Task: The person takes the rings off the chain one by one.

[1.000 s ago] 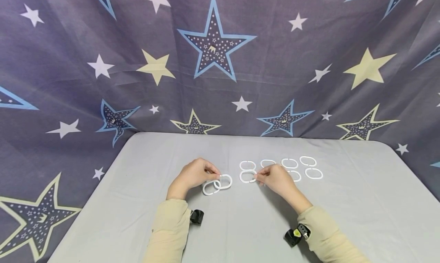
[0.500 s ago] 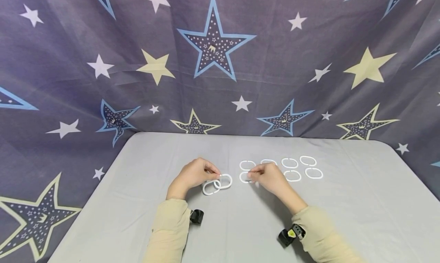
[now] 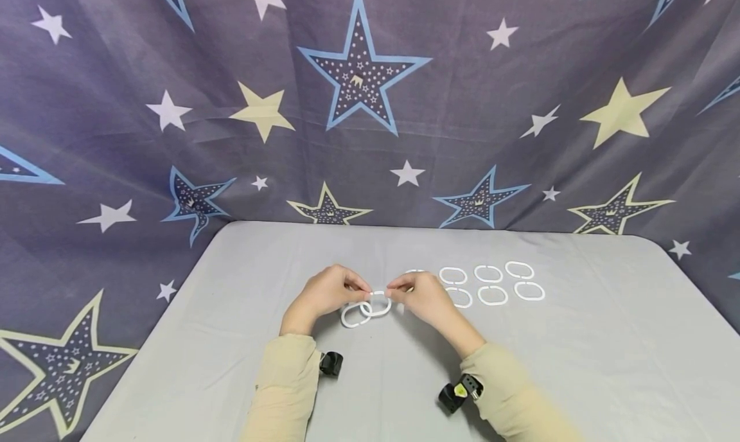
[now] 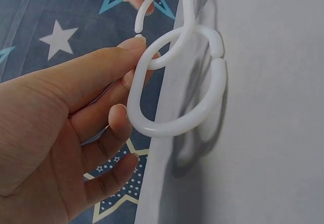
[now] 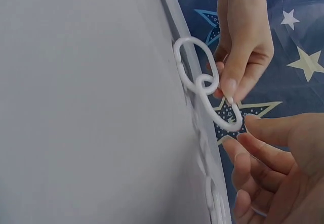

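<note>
Two white oval plastic C-links are hooked through each other above the table. My left hand (image 3: 329, 294) pinches the upper link (image 4: 188, 11) beside its gap, between thumb and forefinger. From that one hangs the lower link (image 4: 136, 97), tilted, with its own small gap at the side. My right hand (image 5: 278, 163) is at the far end of the pinched link, thumb and fingertips slightly parted around its curve. Whether they touch it, I cannot tell.
More loose white links, such as the back link (image 3: 488, 274) and the front link (image 3: 493, 295), lie in two rows right of my hands on the grey table (image 3: 578, 365). My right hand partly covers the leftmost ones. A star-patterned cloth (image 3: 358, 153) hangs behind.
My right hand has moved left, from the loose links to the end of the hooked pair. My left hand has stayed in place, still pinching its link.
</note>
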`<state>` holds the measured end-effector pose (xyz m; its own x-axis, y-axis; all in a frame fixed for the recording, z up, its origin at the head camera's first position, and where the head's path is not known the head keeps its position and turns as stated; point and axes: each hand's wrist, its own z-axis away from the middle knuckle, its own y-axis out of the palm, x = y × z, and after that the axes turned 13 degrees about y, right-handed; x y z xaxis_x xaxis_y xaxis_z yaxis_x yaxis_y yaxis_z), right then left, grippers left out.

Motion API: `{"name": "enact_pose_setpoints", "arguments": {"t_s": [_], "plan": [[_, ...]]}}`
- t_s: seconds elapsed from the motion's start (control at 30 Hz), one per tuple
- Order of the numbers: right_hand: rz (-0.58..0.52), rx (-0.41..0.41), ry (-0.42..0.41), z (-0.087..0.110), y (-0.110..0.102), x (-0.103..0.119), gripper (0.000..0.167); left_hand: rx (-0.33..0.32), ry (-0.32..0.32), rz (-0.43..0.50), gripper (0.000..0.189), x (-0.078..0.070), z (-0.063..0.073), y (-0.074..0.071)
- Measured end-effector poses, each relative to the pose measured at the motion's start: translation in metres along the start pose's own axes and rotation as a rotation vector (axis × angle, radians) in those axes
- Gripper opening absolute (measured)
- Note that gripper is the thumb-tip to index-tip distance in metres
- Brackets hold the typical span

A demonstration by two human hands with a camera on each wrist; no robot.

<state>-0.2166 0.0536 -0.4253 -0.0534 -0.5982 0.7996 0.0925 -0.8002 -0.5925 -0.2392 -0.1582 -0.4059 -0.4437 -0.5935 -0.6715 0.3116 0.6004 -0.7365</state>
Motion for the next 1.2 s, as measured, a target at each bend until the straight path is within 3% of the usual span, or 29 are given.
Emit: {"name": "enact_pose_setpoints", "arguments": {"t_s": [0.33, 0.6, 1.0, 1.2], "plan": [[-0.028, 0.055, -0.008, 0.000, 0.010, 0.007, 0.010, -0.003, 0.006, -0.001, 0.006, 0.002, -0.001, 0.000], [-0.056, 0.038, -0.024, -0.001, 0.012, 0.004, 0.007, 0.013, 0.025, 0.033, 0.014, 0.007, 0.000, -0.002], [-0.078, 0.017, -0.023, -0.001, 0.012, 0.003, 0.007, 0.067, -0.035, 0.128, 0.021, 0.012, 0.005, -0.004], [-0.075, 0.002, -0.013, -0.001, 0.012, 0.003, 0.007, 0.082, -0.062, 0.097, 0.017, 0.011, 0.006, -0.004]]}}
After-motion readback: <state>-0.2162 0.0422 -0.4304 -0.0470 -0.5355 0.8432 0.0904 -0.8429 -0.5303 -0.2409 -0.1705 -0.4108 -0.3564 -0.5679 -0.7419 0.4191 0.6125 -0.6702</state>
